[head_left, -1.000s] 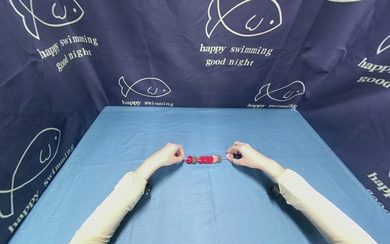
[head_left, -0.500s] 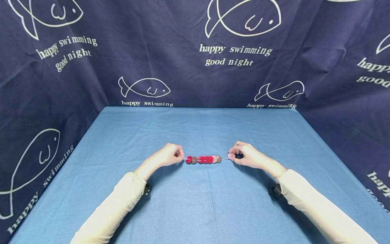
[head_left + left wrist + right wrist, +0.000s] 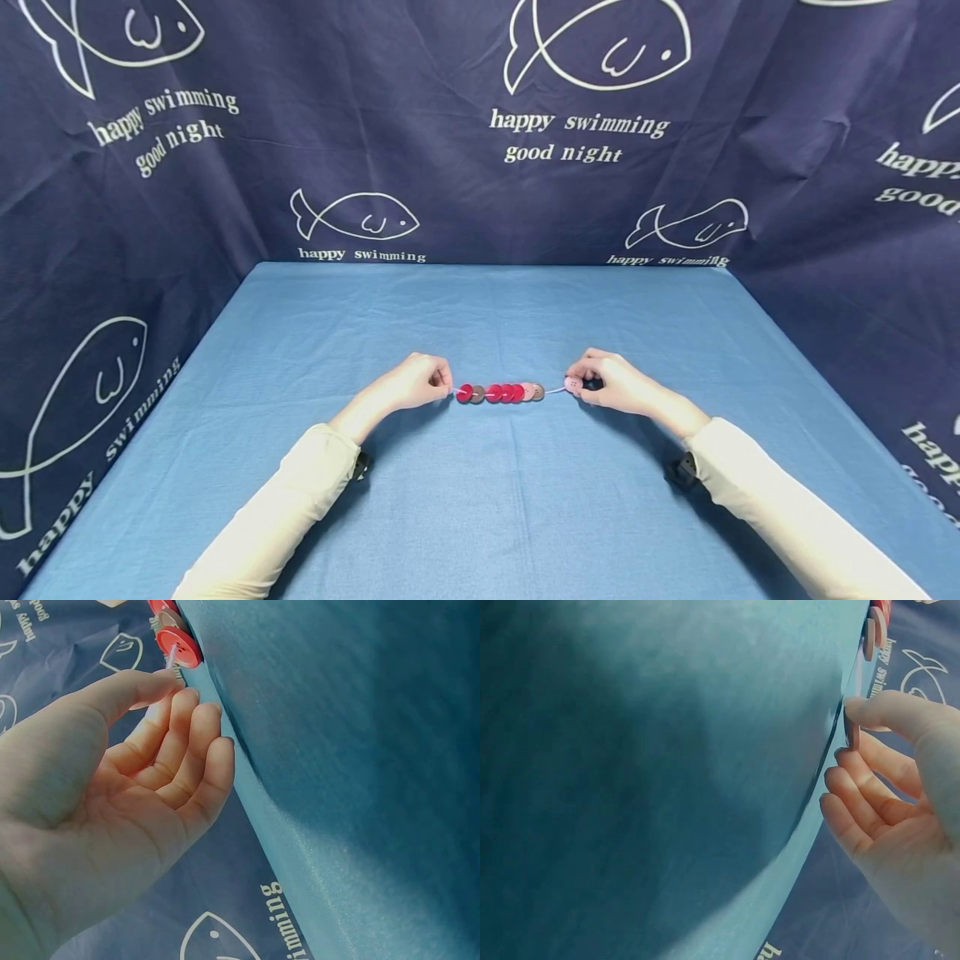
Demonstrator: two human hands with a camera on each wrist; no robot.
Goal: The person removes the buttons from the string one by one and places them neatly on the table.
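Note:
A pale string (image 3: 555,390) runs between my two hands, with several red, brown and pink buttons (image 3: 507,392) threaded on it. My left hand (image 3: 420,381) pinches the string's left end between thumb and forefinger. Just past those fingertips sits a red button (image 3: 178,648), with a brown button (image 3: 477,394) behind it. At the string's right end, my right hand (image 3: 617,385) pinches a pink button (image 3: 573,385) by its edge. In the right wrist view this pink button (image 3: 852,727) appears edge-on under the thumb. A gap of bare string separates it from the rest of the row.
A blue cloth (image 3: 495,500) covers the table. Dark blue curtains (image 3: 465,125) with white fish and lettering stand behind it and at both sides. Dark wrist cameras (image 3: 681,471) sit under the cream sleeves (image 3: 795,500).
My right hand has slid slightly to the right with the pink button, widening the gap of bare string. The left hand and the row of buttons stay almost in place.

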